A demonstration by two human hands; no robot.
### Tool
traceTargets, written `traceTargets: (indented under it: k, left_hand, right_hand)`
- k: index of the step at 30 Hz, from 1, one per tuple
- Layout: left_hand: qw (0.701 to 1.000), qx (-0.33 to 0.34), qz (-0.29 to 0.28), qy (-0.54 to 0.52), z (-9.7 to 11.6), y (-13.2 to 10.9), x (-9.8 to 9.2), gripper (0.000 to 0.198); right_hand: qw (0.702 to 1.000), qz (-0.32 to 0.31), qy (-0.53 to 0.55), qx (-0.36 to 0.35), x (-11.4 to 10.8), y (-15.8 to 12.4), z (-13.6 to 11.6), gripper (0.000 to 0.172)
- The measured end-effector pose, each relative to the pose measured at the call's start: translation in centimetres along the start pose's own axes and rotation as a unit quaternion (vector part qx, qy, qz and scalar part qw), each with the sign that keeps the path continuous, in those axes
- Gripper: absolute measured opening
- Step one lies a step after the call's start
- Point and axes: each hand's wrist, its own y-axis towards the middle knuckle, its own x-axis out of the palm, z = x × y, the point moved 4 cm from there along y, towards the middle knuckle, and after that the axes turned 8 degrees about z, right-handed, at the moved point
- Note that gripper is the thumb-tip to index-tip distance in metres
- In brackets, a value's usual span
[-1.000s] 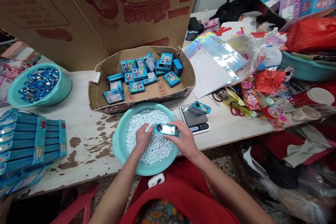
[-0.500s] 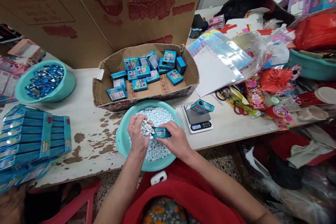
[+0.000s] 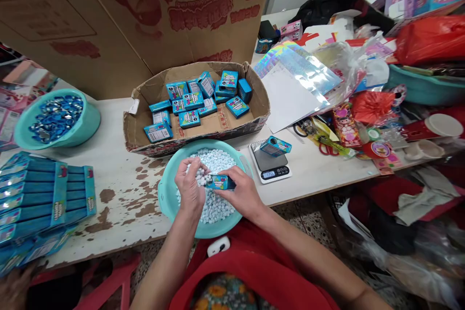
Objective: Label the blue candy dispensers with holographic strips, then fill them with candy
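Over a teal basin [image 3: 167,203] heaped with small pale candies [image 3: 218,208], my left hand [image 3: 189,186] is cupped around a handful of the same candies. My right hand [image 3: 242,191] grips a small blue candy box [image 3: 219,182] between thumb and fingers. The box lies on its side, its left end up against the candies in my left palm. Whether candies are inside the box is hidden. To the right, another blue box rests tilted on a digital scale [image 3: 269,164] with a lit display.
Behind the basin stands a low cardboard tray [image 3: 196,138] with several blue boxes. Stacked blue boxes [image 3: 47,198] and a teal bowl of shiny blue wrapped pieces [image 3: 58,118] are at left. Scissors [image 3: 329,149], holographic sheets [image 3: 290,87] and plastic bags crowd the right side.
The view has shifted slightly. My left fingers have curled further over the candies, and the box in my right hand sits closer against them.
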Motion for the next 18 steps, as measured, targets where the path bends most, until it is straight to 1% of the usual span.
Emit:
traceTargets:
  k: [4, 8, 11, 13, 15, 18]
  left_hand:
    - [1.000, 0.000, -0.010, 0.005, -0.5, 0.3, 0.3, 0.020]
    - [1.000, -0.022, -0.010, 0.014, -0.6, 0.0, 0.5, 0.020]
    - [1.000, 0.005, -0.021, 0.005, -0.3, -0.4, 0.9, 0.018]
    - [1.000, 0.022, -0.011, 0.013, -0.6, -0.4, 1.1, 0.018]
    - [0.999, 0.017, 0.004, 0.032, -1.1, -0.2, 1.1, 0.019]
    - [0.999, 0.003, -0.001, 0.035, -1.5, 0.0, 1.0, 0.018]
  right_hand:
    - [1.000, -0.006, -0.009, -0.002, 0.1, 0.1, 0.5, 0.035]
    - [1.000, -0.013, -0.009, 0.005, -0.3, -0.2, 0.4, 0.035]
    - [1.000, -0.003, 0.008, -0.004, -0.7, -0.4, 0.0, 0.036]
    - [1.000, 0.004, 0.005, 0.001, -0.8, -0.4, 0.1, 0.036]
    - [1.000, 0.002, -0.007, 0.018, -0.8, -0.3, 0.5, 0.035]
    - [1.000, -0.004, -0.008, 0.022, -1.1, -0.5, 0.5, 0.037]
